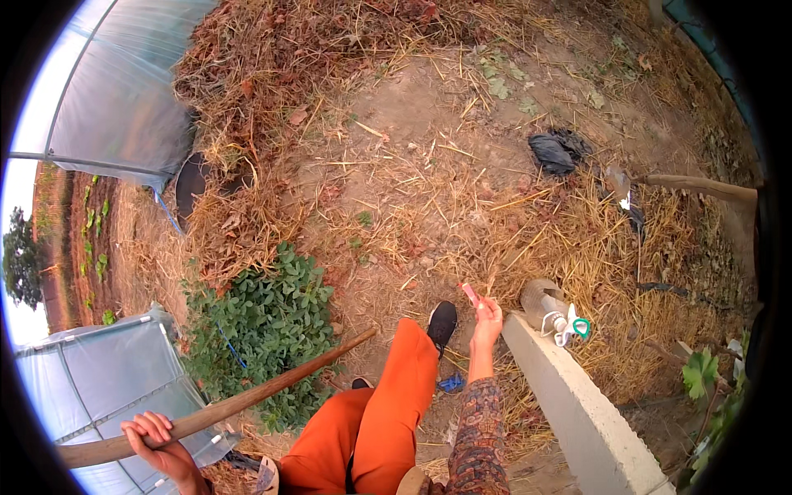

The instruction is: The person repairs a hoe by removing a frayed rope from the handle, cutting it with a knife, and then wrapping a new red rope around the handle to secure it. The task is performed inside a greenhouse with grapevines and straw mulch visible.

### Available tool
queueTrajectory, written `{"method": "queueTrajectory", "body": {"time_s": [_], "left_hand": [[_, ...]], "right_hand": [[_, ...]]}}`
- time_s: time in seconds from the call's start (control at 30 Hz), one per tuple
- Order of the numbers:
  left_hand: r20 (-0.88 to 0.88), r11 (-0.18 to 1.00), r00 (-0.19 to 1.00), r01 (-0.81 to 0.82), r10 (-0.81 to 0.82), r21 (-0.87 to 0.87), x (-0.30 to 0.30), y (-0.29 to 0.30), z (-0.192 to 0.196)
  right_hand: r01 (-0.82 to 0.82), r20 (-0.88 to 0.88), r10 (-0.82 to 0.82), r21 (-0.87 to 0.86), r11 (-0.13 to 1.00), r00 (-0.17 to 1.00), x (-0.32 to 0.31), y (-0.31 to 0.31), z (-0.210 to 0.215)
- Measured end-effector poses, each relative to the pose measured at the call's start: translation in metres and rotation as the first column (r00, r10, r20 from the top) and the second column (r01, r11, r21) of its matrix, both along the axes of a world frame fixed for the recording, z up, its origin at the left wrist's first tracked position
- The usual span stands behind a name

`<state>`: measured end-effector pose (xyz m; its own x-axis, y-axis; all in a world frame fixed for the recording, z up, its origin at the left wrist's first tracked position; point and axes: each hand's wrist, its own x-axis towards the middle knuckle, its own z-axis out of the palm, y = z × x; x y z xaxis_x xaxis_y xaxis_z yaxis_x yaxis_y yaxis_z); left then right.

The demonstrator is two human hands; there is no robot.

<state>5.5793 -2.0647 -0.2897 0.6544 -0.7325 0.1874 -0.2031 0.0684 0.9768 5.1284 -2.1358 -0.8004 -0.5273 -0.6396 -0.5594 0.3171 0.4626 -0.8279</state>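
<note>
My left hand (162,447), at the lower left, is closed round a long wooden pole (247,400). The pole slants up toward the middle, and its tapered end is just left of my knee. My right hand (487,320) is raised in front of me with its fingers pinched together. Between them is a small pinkish-red strip (470,293), too small to name exactly. To the right of that hand, a cloudy plastic bottle (540,299) with a white and green piece at its neck lies by the end of a pale concrete post (577,404).
A leafy green bush (264,338) grows at the left, below a heap of dry brown plants (247,107). Plastic-sheeted frames (115,91) stand farther left. A black plastic bag (558,151) lies on the straw-strewn ground, near a wooden stake (697,186). A blue scrap (451,383) lies beside my shoe.
</note>
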Motion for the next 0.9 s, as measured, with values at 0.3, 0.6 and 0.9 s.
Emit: {"method": "queueTrajectory", "body": {"time_s": [0.3, 0.6, 0.9], "left_hand": [[-0.129, 0.996, 0.99, 0.073, -0.065, 0.056, 0.03, 0.049, 0.02], [-0.303, 0.956, 0.929, 0.263, -0.214, 0.131, 0.058, 0.116, 0.063], [-0.234, 0.915, 0.885, 0.382, -0.403, -0.133, 0.04, 0.129, 0.199]], "right_hand": [[-0.06, 0.325, 0.144, -0.257, 0.965, 0.935, 0.098, 0.042, 0.294], [-0.183, 0.206, 0.281, -0.395, 0.9, 0.937, 0.159, 0.097, 0.501], [-0.547, -0.385, 0.411, -0.371, 0.751, 0.826, 0.198, 0.158, 0.606]]}}
